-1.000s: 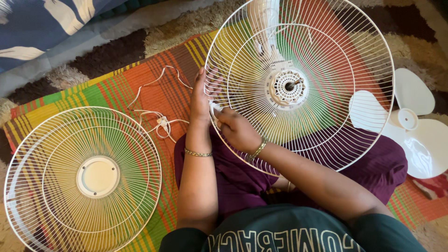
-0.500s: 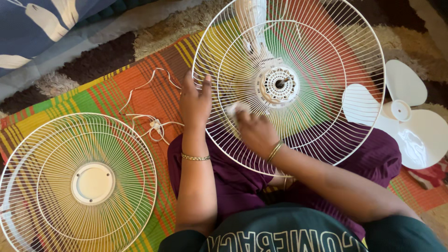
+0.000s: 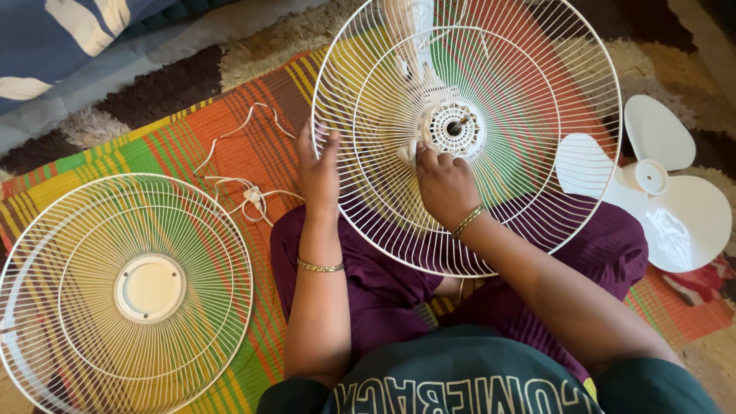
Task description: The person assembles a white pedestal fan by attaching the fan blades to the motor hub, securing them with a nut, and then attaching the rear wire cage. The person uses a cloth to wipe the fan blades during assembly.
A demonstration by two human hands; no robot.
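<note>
A round white wire fan guard (image 3: 521,92) with a motor hub (image 3: 454,128) at its middle stands tilted in front of me, over my lap. My left hand (image 3: 318,172) grips its left rim. My right hand (image 3: 442,184) lies inside the guard and presses a small white cloth (image 3: 407,152) against the wires just left of the hub. Both wrists wear thin gold bangles.
A second white fan guard (image 3: 126,291) lies flat at the lower left on a striped orange, green and yellow mat (image 3: 192,146). A white cord (image 3: 249,195) lies between the guards. A white three-bladed fan propeller (image 3: 659,192) lies at right. Blue bedding (image 3: 69,38) is at upper left.
My right hand with the cloth has slid from the guard's left rim inward and up to the hub. My left hand has stayed on the rim.
</note>
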